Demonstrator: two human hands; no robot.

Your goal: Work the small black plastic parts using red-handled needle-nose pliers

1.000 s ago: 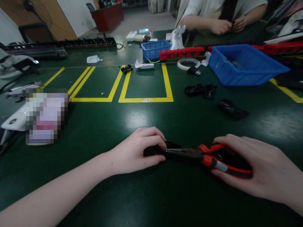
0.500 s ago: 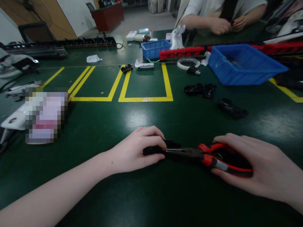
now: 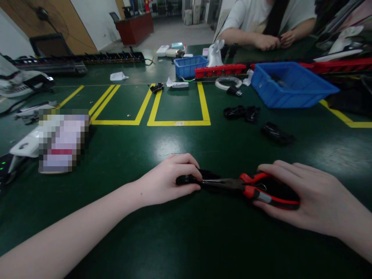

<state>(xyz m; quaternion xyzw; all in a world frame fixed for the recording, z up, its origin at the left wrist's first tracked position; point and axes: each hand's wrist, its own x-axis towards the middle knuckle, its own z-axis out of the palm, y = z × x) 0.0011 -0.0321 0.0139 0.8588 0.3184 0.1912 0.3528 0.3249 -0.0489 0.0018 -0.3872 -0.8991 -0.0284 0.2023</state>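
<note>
Only the view clearly shifts. Left hand still pinches the black part, near centre; right hand still grips the red-handled pliers, tips at that part. Far right, the large blue bin holds dark pieces; the small blue bin's contents are unclear.

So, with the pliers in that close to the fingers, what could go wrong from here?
The tips of the pliers sit right at the fingertips of the left hand, so a slip could pinch or poke them. The black part is pinched between those fingers and might twist if the right hand pushes hard. The fingers also partly hide it, so a poor grip could go unnoticed.
</note>
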